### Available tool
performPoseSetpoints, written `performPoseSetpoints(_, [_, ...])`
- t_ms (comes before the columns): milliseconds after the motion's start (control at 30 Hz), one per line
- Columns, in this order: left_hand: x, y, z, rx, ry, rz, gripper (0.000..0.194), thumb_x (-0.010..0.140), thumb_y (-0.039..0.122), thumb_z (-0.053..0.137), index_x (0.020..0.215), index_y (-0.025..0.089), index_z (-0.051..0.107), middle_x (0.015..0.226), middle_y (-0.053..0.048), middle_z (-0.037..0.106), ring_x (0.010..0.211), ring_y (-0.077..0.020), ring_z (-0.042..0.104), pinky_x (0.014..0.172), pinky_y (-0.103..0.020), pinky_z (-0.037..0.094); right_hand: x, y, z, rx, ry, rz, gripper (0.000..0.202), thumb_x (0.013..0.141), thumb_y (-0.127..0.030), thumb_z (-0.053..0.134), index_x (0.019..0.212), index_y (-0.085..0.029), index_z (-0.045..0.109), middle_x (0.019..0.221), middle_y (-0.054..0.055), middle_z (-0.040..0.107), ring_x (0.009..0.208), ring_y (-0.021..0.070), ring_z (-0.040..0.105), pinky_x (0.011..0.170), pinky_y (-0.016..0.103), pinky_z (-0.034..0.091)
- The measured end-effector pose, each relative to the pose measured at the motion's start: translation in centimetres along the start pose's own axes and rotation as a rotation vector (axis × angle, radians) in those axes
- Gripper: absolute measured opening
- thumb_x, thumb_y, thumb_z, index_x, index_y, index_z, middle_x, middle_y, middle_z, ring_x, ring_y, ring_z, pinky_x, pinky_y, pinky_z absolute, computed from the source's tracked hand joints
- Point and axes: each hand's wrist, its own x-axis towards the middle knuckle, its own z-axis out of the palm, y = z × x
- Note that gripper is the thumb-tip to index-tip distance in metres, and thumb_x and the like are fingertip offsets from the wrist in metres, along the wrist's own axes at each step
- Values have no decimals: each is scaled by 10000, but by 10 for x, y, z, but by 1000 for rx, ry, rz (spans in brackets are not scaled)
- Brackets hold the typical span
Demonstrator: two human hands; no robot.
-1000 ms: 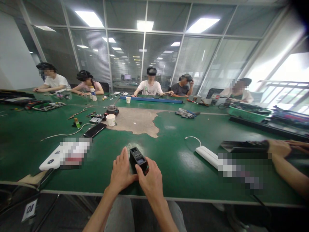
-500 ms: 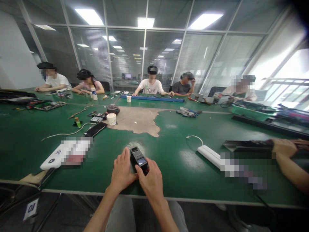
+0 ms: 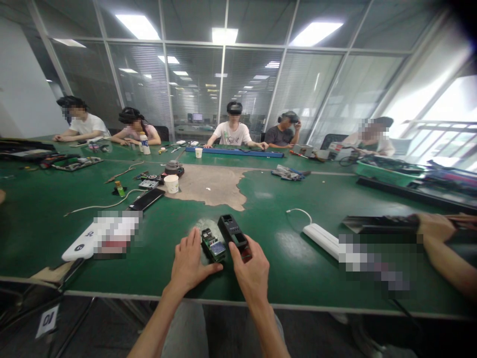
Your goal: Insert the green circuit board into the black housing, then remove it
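At the left of the green table [image 3: 290,281], a white device [image 3: 79,244] with a round black spot lay near the edge, its far part blurred out. Beyond it stood a small bottle [image 3: 119,189] with green contents, and a pale cable [image 3: 100,207] ran towards a black, phone-like slab [image 3: 147,200]. A white paper cup [image 3: 171,184] stood just beyond the slab, at the edge of a bare brown patch [image 3: 212,186] in the tabletop.

Nearer the person, the left hand [image 3: 188,261] rested beside a green circuit board assembly [image 3: 213,246] with a small screen, fingers together along its left side and thumb stretched wide past its near end. Whether that hand gripped the assembly, I could not tell. The assembly sat on the tabletop between the two hands, its components uncovered.

Just to its right, the right hand [image 3: 250,268] held a hollow black plastic housing [image 3: 233,231] at its near end, pinched between thumb and fingers. The housing was tilted and stood apart from the board, with openings visible in its upper face.

Farther right, grey-and-blue gloves [image 3: 288,172] lay across the table, and a long white bar [image 3: 321,242] with a short cable slanted nearer. At the right edge, a co-worker's hand [image 3: 436,228] was on a dark channel piece [image 3: 380,223].
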Motion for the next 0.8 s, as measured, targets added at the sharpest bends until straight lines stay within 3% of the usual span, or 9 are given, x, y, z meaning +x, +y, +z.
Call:
performPoseSetpoints(133, [1, -1, 0, 15, 1, 22, 1153, 624, 863, 513, 1500, 157, 260, 1577, -129, 243, 1348, -361, 314, 1060, -449, 284, -1, 20, -2, -67, -27, 25, 424, 852, -473, 582, 1116, -144, 633, 1009, 111, 661, 882, 227, 614, 800, 345, 485])
performPoseSetpoints(467, [2, 0, -1, 13, -1, 25, 1085, 626, 847, 535, 1470, 198, 324, 1567, -108, 273, 1335, -350, 336, 1043, -449, 305, -1, 40, 4, -140, -79, 0, 435, 836, -443, 583, 1130, -124, 619, 1019, 141, 669, 941, 266, 624, 841, 385, 487])
performPoseSetpoints(633, [3, 0, -2, 5, -13, 13, 1048, 627, 804, 576, 1454, 204, 343, 1574, -96, 259, 1343, -340, 329, 1050, -441, 302, -4, 46, 4, -186, -82, 7, 606, 793, -493, 635, 1238, -88, 569, 1085, 168, 653, 949, 275, 628, 850, 399, 497])
performPoseSetpoints(800, [2, 2, -4, -8, -25, 1, 1013, 642, 753, 600, 1458, 216, 330, 1582, -90, 240, 1357, -338, 314, 1059, -440, 287, -5, 46, 2, -177, -74, 12, 565, 808, -489, 622, 1207, -90, 592, 1054, 165, 658, 918, 269, 630, 827, 397, 497])
